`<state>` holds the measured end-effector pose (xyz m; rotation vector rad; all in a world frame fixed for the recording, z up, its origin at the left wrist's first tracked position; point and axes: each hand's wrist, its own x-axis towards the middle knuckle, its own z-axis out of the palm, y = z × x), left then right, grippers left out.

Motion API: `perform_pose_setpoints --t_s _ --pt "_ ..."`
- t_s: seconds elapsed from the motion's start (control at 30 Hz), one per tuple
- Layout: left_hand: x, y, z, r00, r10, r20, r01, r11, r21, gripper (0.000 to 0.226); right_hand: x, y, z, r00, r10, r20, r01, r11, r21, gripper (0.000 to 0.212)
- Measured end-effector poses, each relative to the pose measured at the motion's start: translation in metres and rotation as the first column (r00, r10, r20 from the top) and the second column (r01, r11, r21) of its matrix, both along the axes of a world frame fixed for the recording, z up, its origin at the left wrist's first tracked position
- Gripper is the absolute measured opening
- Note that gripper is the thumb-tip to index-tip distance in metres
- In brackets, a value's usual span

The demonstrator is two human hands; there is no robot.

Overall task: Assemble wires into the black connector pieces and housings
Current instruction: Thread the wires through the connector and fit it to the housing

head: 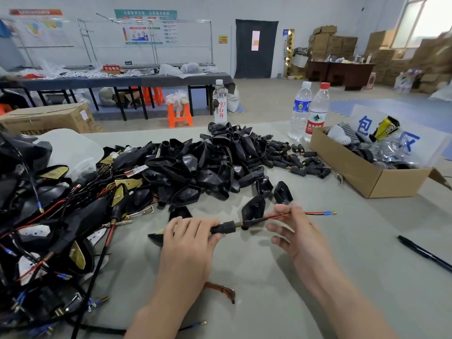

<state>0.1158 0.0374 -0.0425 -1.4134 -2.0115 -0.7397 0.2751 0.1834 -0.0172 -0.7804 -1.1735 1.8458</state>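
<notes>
Two-handed hold above open tabletop: left grip round black connector, right grip pinching wire, housing pile beyond.

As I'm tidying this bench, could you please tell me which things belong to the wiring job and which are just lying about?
Job: left hand gripping connector piece; right hand pinching wires; threaded housing; housing pile; loose connectors.
Lying about: water bottles; pen; cardboard box.
</notes>
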Motion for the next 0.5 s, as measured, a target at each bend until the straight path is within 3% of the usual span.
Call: perform_pose_setpoints --t_s 0.1,0.33,0.43,0.5 --pt "-0.007 -0.004 0.002 1.000 0.020 0.016 -0.019 0.997 -0.072 0.034 0.009 0.013 -0.001 0.994 -0.106 -0.037 0.105 0.994 -0.028 0.039" --pt "-0.004 -0.004 0.000 0.976 -0.009 0.217 0.048 0.983 -0.176 0.028 0.013 0.021 -0.002 0.969 -0.229 -0.093 0.225 0.973 -0.046 0.039" --pt "-0.007 -0.005 -0.002 0.969 -0.038 0.245 0.084 0.980 -0.181 0.039 0.011 0.016 0.000 0.969 -0.201 -0.146 0.185 0.976 -0.112 0.038" --pt "-0.007 -0.005 -0.002 0.958 -0.043 0.282 0.089 0.985 -0.151 0.039 0.006 0.005 -0.002 0.992 -0.068 -0.110 0.055 0.992 -0.116 0.034"
